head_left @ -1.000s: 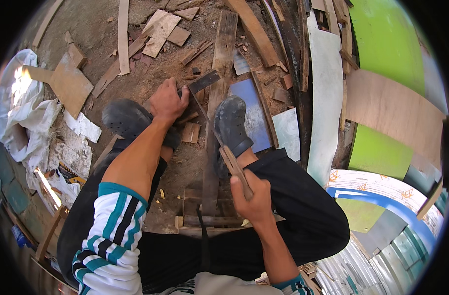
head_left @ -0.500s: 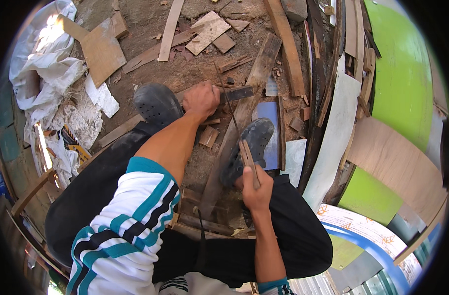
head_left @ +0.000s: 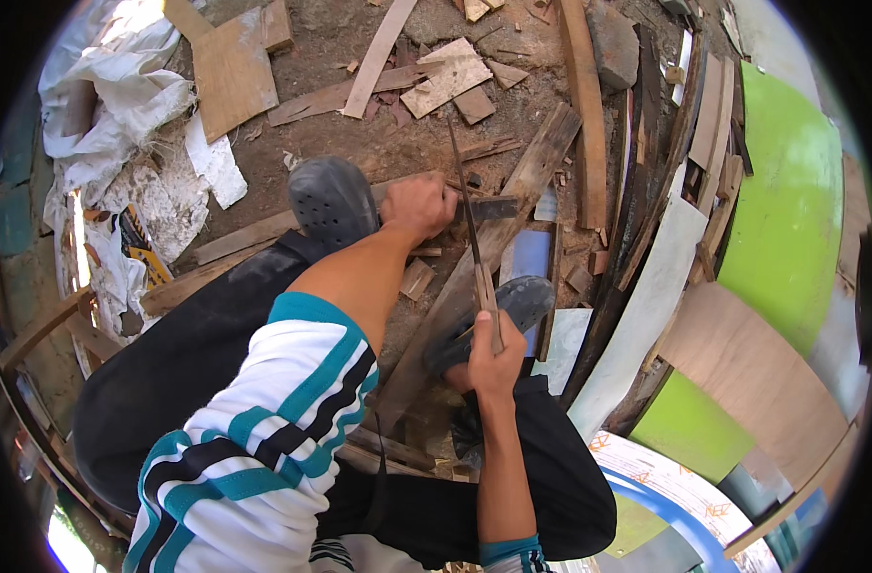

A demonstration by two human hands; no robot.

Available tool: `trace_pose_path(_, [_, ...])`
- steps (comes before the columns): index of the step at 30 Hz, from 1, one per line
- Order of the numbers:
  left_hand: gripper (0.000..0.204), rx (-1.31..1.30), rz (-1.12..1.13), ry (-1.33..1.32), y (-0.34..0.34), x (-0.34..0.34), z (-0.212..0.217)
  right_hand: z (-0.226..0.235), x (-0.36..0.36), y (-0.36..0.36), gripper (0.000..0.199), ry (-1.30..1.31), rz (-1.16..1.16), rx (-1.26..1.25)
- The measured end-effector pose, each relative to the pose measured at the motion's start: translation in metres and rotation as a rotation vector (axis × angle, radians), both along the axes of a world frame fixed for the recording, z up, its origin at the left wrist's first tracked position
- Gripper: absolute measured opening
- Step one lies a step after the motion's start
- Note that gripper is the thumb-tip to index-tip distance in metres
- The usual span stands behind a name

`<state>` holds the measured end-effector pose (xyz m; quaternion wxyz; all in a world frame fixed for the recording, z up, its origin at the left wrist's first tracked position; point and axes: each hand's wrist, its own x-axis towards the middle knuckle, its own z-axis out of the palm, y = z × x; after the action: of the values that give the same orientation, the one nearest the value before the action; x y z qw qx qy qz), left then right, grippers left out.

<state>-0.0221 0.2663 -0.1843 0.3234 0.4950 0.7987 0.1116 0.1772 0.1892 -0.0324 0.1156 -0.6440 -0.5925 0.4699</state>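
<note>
My right hand [head_left: 496, 351] is closed round the wooden handle of a handsaw [head_left: 471, 224]. Its narrow dark blade points away from me and crosses a wood strip [head_left: 494, 207] just right of my left hand [head_left: 419, 204]. That hand is clenched on the strip, fingers partly hidden. The strip's dark end lies over a long weathered plank [head_left: 536, 170] that slants across the ground. On the left, one dark clog [head_left: 333, 199] is beside my left hand; another clog [head_left: 524, 302] rests at the plank near the saw handle.
Plywood scraps [head_left: 233, 88] and small offcuts [head_left: 447, 76] lie on the dirt ahead. White sacking [head_left: 106, 105] is heaped at the far left. Along the right stand long boards [head_left: 586, 124], a pale sheet [head_left: 646, 286] and green panels [head_left: 785, 210].
The saw and my right hand have moved forward, closer to the strip. My left hand keeps its grip. The whole view has shifted, so the scene sits further right.
</note>
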Motion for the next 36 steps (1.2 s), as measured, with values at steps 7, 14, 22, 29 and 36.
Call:
trace_pose_path(7, [0.032, 0.003, 0.028, 0.002, -0.003, -0.002, 0.0, 0.075, 0.038, -0.056, 0.021, -0.026, 0.03, -0.003])
trace_pose_path(14, [0.032, -0.05, -0.026, 0.029, 0.0, -0.002, -0.008, 0.005, -0.015, 0.012, 0.027, 0.06, 0.028, 0.045])
trace_pose_path(22, [0.031, 0.039, 0.04, 0.028, -0.005, -0.002, -0.006, 0.056, 0.062, -0.07, 0.021, 0.017, 0.076, 0.033])
trace_pose_path(29, [0.029, 0.041, 0.011, 0.075, -0.002, 0.002, -0.005, -0.02, -0.005, 0.006, 0.025, 0.077, 0.021, 0.041])
trace_pose_path(36, [0.028, 0.095, -0.014, 0.164, -0.005, 0.001, -0.015, 0.063, 0.06, -0.056, 0.02, 0.073, 0.029, 0.019])
